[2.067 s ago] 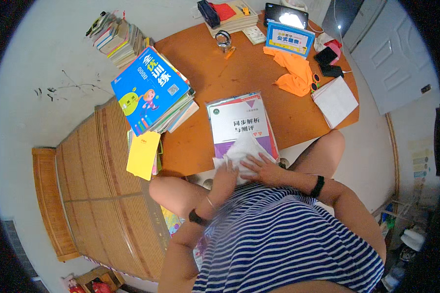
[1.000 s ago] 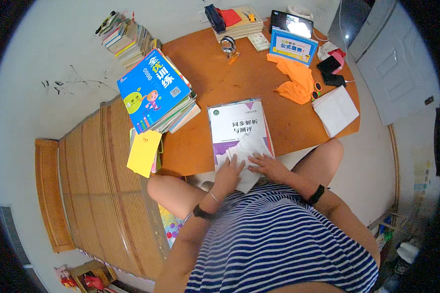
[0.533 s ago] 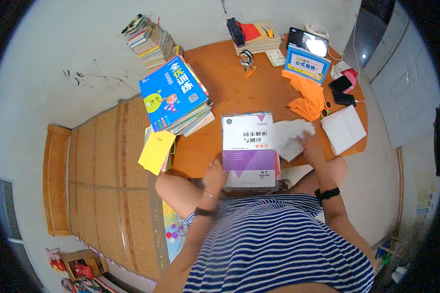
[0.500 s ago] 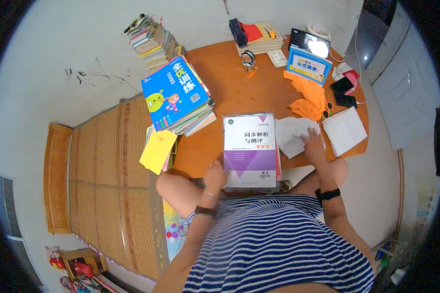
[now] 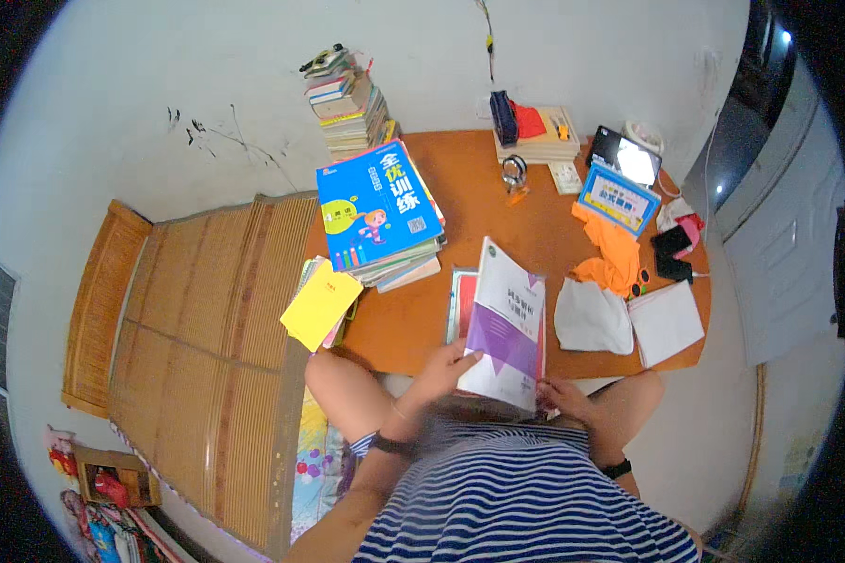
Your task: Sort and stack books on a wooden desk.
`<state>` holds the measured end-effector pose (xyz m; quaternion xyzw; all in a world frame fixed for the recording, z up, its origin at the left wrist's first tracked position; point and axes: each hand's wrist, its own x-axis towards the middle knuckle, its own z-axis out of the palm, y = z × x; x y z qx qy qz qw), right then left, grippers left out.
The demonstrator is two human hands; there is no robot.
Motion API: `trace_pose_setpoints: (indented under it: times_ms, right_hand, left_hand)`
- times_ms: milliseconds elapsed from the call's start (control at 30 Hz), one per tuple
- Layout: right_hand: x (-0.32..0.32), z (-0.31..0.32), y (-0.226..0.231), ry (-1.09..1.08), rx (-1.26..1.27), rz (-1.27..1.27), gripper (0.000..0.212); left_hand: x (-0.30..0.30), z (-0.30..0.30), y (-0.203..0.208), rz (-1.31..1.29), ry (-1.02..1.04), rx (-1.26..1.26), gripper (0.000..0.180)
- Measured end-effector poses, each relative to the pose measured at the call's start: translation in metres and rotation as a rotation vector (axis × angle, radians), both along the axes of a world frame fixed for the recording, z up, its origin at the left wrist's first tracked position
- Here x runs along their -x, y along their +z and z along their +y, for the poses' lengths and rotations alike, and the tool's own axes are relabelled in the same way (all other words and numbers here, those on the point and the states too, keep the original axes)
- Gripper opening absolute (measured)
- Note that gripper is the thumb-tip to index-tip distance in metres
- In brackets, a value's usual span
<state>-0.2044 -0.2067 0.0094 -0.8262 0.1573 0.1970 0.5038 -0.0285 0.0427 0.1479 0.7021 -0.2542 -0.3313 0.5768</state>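
Left hand (image 5: 444, 371) clamped on raised left edge of purple-and-white book (image 5: 505, 324), right hand (image 5: 565, 398) by its lower right corner, grip unclear, book tilted above red book (image 5: 465, 308), at near edge of desk (image 5: 413, 328), white cloth (image 5: 593, 317) to the right.

Top (image 5: 526, 497): navy/white stripes, running crosswise. Left wristband (image 5: 391, 445): black, thin pale bracelet (image 5: 398, 411) just beyond it. Right wristband (image 5: 617, 468): also black. Forearms (image 5: 357, 493) bare.
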Motion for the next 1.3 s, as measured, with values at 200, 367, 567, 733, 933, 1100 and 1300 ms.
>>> trace_pose_setpoints:
  times_ms: [200,367,567,733,933,1100,1300]
  right_hand:
    - [-0.011,0.043,0.067,-0.218,-0.502,0.108,0.05]
    - [-0.032,0.068,0.098,-0.288,-1.027,0.174,0.055]
    - [-0.093,0.058,0.123,-0.338,-0.421,-0.382,0.039]
    - [-0.169,0.084,0.21,-0.286,-0.348,-0.627,0.033]
    - [-0.298,0.083,0.138,-0.246,-0.111,-0.915,0.042]
    - [-0.312,0.094,0.122,-0.305,-0.063,-0.705,0.05]
    - [-0.259,0.08,0.11,-0.398,-0.374,-0.726,0.051]
  left_hand:
    - [-0.001,0.0,0.047,0.028,-0.095,0.17,0.027]
    - [-0.019,0.019,0.08,-0.192,-0.201,0.241,0.029]
    - [-0.037,0.061,0.113,-0.426,0.076,0.254,0.032]
    - [-0.08,0.085,0.107,-0.655,0.375,-0.045,0.031]
    - [-0.156,0.081,0.059,-0.599,0.852,-0.125,0.052]
    - [-0.153,0.07,0.042,-1.036,0.744,-0.522,0.081]
    - [-0.161,0.07,0.041,-0.973,0.772,-0.447,0.077]
